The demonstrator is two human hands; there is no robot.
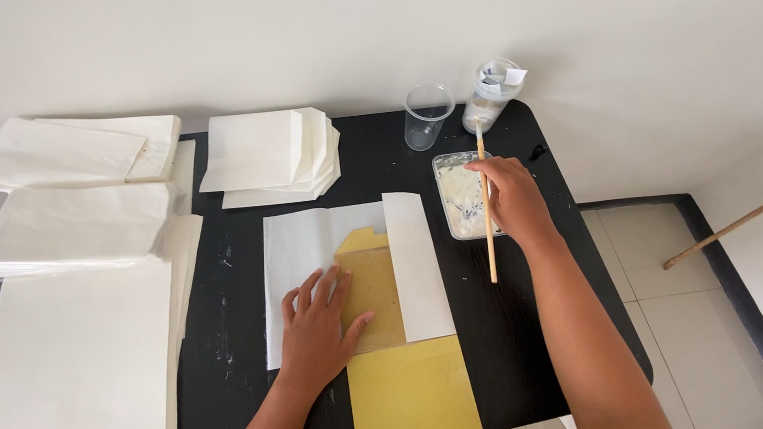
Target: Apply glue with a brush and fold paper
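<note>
My left hand (321,331) lies flat, fingers spread, on a folded white paper sheet (301,249) and the brown card template (375,284) inside it. The sheet's right flap (417,265) is folded over the template. A yellow card (413,396) sticks out below it toward me. My right hand (511,201) grips a thin wooden stick (490,252) over a clear rectangular tray of white paste (457,197); the stick's far end reaches toward the tray's back edge.
The black table (526,320) carries a stack of finished white paper bags (270,155), an empty clear cup (427,116) and a clear jar (490,96). White paper piles (75,344) cover the left side. A wooden pole (730,227) leans over the tiled floor at right.
</note>
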